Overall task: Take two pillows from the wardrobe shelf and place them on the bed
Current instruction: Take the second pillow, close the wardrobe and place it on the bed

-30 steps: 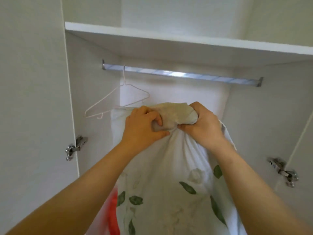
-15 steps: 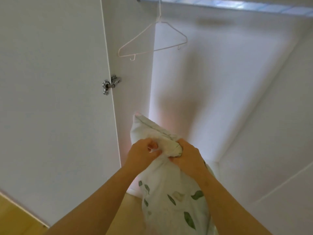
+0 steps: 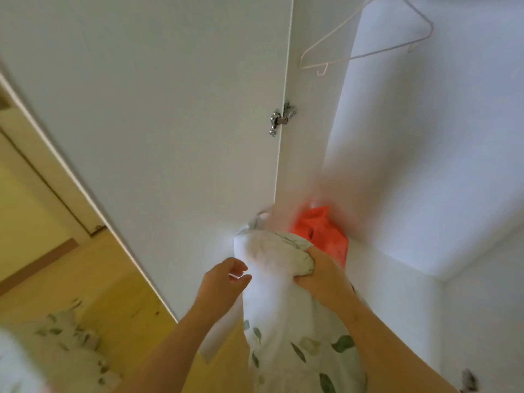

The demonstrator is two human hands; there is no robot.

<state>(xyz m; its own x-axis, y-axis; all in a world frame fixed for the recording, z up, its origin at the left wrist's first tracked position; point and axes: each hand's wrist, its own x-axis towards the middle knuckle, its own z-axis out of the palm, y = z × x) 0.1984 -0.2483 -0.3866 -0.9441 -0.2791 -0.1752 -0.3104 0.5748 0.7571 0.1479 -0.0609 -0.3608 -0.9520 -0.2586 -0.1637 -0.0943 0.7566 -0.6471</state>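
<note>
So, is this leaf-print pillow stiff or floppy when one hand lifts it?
Probably floppy: the pillow bunches in the grip of the right hand and hangs below it. Likely light for its size, since that hand alone holds it.

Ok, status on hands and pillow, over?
Right hand grips leaf-print pillow at its bunched top. Left hand open beside it. Orange bag behind, nothing blocking.

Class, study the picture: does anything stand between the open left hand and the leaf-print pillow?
Nothing visible does. The left hand is open right beside the pillow; blur hides whether its fingertips touch it. The right hand grips the pillow's bunched top.
</note>
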